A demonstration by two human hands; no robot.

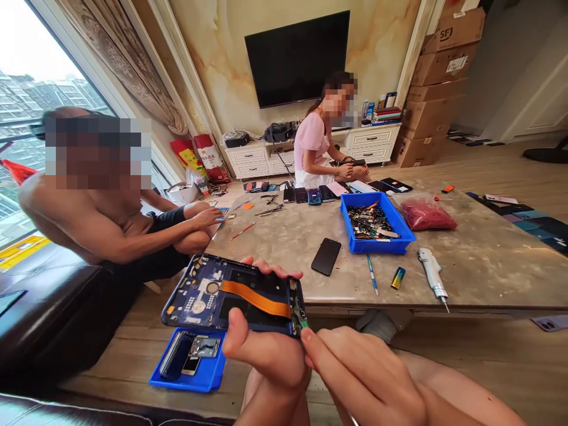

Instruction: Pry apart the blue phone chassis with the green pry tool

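Observation:
My left hand (266, 349) grips an opened phone housing (252, 296), its inside facing up, with the thumb at the near edge and fingertips over the far edge. A wide orange flex cable (257, 300) runs along the housing to its right end. My right hand (364, 367) pinches a slim tool (303, 321) with a green part near its tip. That tip touches the small parts at the housing's right end; most of the tool is hidden by my fingers.
On the table (284, 248) are a black phone (326, 256), a blue bin of phone parts (348, 236), a white electric screwdriver (431, 273), a pen (371, 275) and a battery (397, 277). A smaller blue tray (208, 384) sits low left. Two people sit nearby.

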